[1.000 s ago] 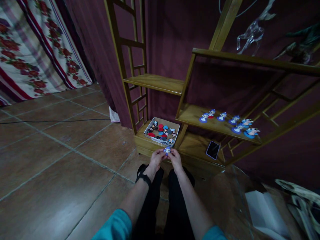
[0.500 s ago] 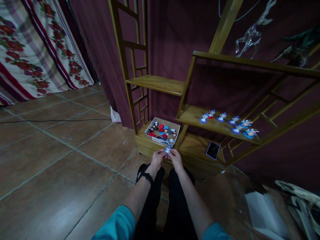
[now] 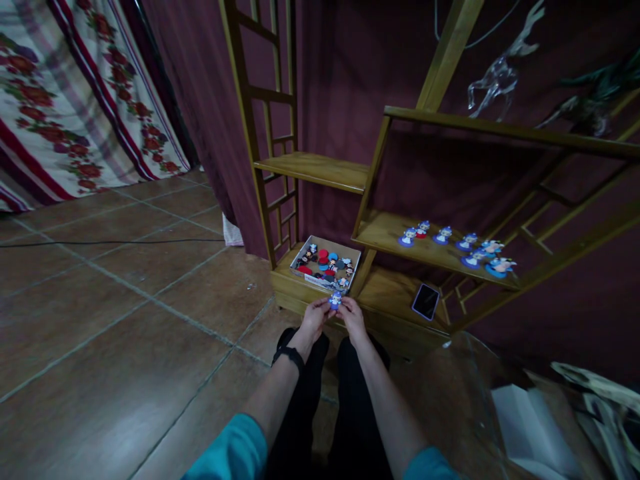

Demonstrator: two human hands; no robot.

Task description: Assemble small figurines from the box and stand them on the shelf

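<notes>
Both hands meet low in front of the wooden shelf unit [image 3: 320, 172], above the person's dark-trousered knees. The left hand [image 3: 315, 316] and the right hand [image 3: 353, 316] each pinch a small blue-and-white figurine [image 3: 335, 301] between fingertips, fingers closed on it from either side. It sits just in front of a shallow cardboard box [image 3: 326, 263] of similar little figures on the lowest board. A row of blue-based figurines [image 3: 453, 241] stands on the shelf to the right, a phone [image 3: 425, 301] lying below them.

A home room: tiled floor [image 3: 125, 293], flowered curtain [image 3: 75, 100] far left, wooden shelf [image 3: 430, 250] of small figurines [image 3: 453, 243].
</notes>
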